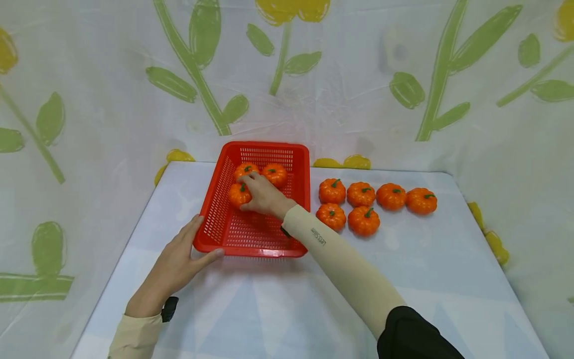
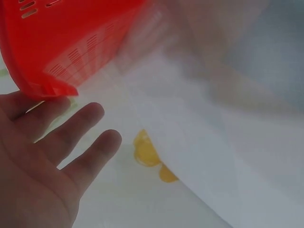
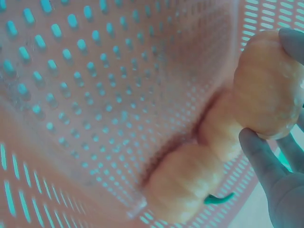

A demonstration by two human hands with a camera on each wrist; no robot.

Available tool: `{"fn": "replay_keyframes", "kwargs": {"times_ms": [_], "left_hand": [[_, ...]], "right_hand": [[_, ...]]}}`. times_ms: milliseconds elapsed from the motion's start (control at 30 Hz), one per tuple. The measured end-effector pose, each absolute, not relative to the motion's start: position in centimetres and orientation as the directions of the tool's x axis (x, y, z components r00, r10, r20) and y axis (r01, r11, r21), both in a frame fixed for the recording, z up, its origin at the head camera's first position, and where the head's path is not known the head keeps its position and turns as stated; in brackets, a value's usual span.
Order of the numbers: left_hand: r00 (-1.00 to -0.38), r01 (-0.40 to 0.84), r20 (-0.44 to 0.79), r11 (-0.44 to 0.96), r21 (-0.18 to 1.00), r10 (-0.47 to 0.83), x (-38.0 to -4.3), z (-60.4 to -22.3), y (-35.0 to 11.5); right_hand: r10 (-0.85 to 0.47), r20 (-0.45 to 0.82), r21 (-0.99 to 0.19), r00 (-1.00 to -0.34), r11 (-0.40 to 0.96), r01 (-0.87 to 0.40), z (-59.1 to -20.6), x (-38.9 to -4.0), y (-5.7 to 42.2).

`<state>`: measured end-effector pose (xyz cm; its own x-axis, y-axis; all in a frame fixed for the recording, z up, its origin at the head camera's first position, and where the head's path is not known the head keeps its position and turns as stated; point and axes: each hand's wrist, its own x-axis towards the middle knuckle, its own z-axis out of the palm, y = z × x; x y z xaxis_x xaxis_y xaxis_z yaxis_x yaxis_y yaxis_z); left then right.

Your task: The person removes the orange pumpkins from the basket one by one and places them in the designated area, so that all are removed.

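A red plastic basket (image 1: 264, 251) holds several small orange pumpkins in the head view. My right hand (image 1: 264, 195) reaches inside and grips the nearest pumpkin (image 1: 239, 196) between thumb and fingers. Beyond it lie another pumpkin (image 1: 245, 170) and one to its right (image 1: 275, 174). In the right wrist view the gripped pumpkin (image 3: 266, 90) is above two others, one with a green stem (image 3: 183, 183). My left hand (image 1: 179, 257) is at the basket's near left corner. The left wrist view shows its fingers fairly straight, touching the rim (image 2: 35, 90).
Right of the basket, more pumpkins stand in two rows: a back row with a pumpkin (image 1: 391, 196) among several, and a front row of two, one being this pumpkin (image 1: 363, 221). A white table (image 1: 430, 279) bears everything. Behind it hangs a flower-patterned sheet (image 1: 350, 99).
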<state>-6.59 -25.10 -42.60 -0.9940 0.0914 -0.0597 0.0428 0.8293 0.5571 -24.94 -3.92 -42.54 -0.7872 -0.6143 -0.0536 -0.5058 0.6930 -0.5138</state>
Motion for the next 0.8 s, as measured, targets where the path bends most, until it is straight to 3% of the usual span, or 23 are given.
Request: {"fn": "replay_keyframes", "kwargs": {"times_ms": [700, 800], "left_hand": [[-0.993, 0.033, -0.077, 0.828, 0.560, 0.091, -6.7, -42.3, -25.0], [-0.993, 0.038, -0.073, 0.831, 0.555, 0.094, -6.7, -42.3, -25.1]], "right_hand": [[-0.641, 0.181, -0.545, -0.746, 0.566, -0.619, -38.1, -23.1, 0.4], [-0.637, 0.235, -0.507, -0.734, 0.564, -0.652, -37.4, -22.7, 1.3]]}}
